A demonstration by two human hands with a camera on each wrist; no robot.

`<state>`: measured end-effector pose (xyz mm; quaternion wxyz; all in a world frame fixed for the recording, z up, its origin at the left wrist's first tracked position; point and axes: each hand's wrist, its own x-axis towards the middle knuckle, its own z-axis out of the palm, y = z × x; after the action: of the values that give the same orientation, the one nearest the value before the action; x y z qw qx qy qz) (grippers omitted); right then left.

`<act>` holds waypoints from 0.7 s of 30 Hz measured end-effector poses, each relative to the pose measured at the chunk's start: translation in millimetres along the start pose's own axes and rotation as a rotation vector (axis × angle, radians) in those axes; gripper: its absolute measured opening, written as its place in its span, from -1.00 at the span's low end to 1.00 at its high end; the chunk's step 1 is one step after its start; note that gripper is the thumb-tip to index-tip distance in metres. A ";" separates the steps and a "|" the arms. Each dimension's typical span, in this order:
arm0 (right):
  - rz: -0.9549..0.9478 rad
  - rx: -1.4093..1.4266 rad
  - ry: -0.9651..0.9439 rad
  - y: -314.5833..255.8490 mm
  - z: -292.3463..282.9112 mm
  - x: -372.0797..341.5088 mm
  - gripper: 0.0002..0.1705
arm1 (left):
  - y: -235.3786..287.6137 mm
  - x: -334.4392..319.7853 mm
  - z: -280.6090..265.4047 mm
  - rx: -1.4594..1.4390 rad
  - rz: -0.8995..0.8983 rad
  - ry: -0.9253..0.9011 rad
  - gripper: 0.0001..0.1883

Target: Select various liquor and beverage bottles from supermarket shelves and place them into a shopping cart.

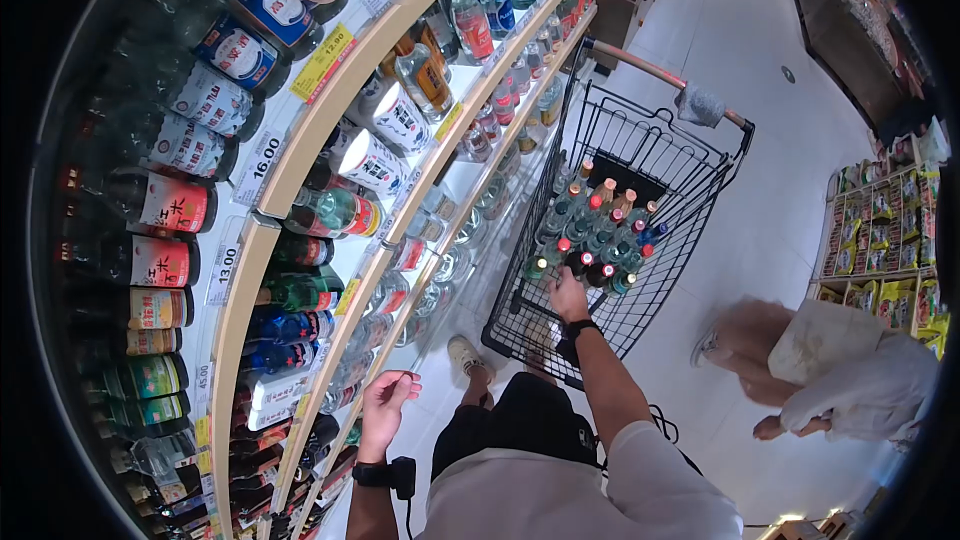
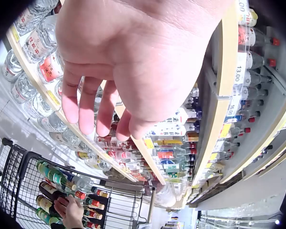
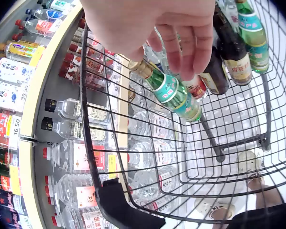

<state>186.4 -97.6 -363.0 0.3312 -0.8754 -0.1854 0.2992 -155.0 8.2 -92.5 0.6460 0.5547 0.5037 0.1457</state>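
Note:
My right hand (image 1: 568,297) reaches into the black wire shopping cart (image 1: 655,325), just above the near row of glass bottles. In the right wrist view its fingers (image 3: 186,52) hang loosely beside a green bottle (image 3: 177,98) with a teal label, the thumb close to the cap. Dark brown bottles (image 3: 234,55) stand right alongside, and a red-labelled bottle (image 3: 195,88) is partly hidden by the fingertips. My left hand (image 1: 385,410) is raised in front of the shelves, palm showing, fingers loosely bent around nothing. Several clear bottles (image 1: 600,225) stand upright, packed together in the cart.
Tall shelves (image 1: 265,270) of bottles with price tags curve along the left. The cart's handle (image 1: 640,65) carries a grey cloth (image 1: 700,105). On the right, a person (image 1: 850,380) in light clothing is in the aisle, next to a rack of yellow packets (image 1: 880,230).

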 end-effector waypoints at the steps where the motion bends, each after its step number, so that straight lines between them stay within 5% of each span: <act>1: -0.007 -0.028 -0.021 6.6 -5.6 -7.4 -0.61 | 2.8 1.0 0.9 0.005 0.003 0.000 -0.80; 6: -0.004 -0.096 -0.188 69.6 -24.5 -34.8 -0.60 | 6.5 6.7 2.4 -0.022 0.054 -0.004 -0.71; 12: 0.217 -0.035 -0.389 120.9 -38.1 -57.2 -0.60 | 0.7 -4.6 3.2 0.003 0.039 -0.012 -0.59; 16: 0.338 0.101 -0.389 119.2 -33.7 -56.9 -0.73 | -14.5 -16.7 3.1 -0.143 -0.009 0.044 -0.73; 21: 0.185 -0.002 -0.415 92.1 -14.0 -34.1 -0.70 | -24.8 -30.3 -9.2 -0.152 -0.012 0.066 -0.83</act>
<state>181.4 -187.6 -404.6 0.2562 -0.8088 -0.1689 0.5016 -185.3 -17.6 -97.9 0.6701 0.4959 0.5157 0.1977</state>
